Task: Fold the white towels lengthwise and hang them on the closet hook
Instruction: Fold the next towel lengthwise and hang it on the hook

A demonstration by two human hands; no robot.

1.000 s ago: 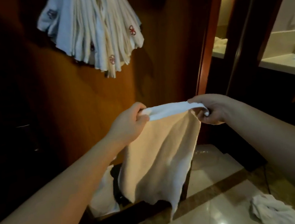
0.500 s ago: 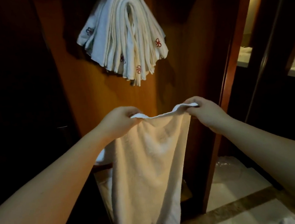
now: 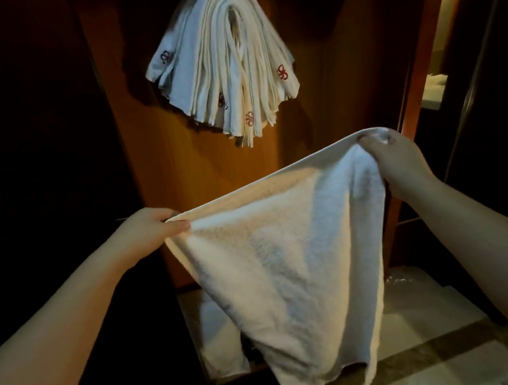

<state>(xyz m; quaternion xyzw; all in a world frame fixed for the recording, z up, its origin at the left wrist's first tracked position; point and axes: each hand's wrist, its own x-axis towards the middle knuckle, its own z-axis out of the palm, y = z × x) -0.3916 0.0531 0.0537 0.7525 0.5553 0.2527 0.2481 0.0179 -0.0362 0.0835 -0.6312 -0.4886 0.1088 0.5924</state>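
Head view: two hands, left hand (image 3: 146,228) and right hand (image 3: 399,157), hold one towel (image 3: 287,253).

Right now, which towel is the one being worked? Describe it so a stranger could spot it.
Start at the orange-brown wooden closet panel, where a fanned bundle of folded towels with red emblems hangs high up. Below it, one white towel is stretched between the left hand and right hand. Unlike the bundle, it is spread open, held by its top edge, with no emblem showing.
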